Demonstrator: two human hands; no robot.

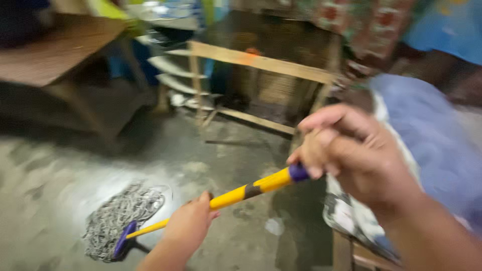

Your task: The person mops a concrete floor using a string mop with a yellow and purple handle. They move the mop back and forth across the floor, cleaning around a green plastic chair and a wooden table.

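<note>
- Head view: your right hand (346, 150), at about three o'clock, keeps a clenched grip round the purple top end of the mop handle (251, 190).
- Your left hand (188, 226), near six o'clock, is closed round the yellow shaft lower down (fingers wrapped over it).
- The handle slants down towards eight o'clock to the grey string mop head (118, 216), which lies spread on the wet concrete floor (45, 190).
- At twelve o'clock a bare wooden frame (261, 62) stands on the floor (blurred, like most of the background).
</note>
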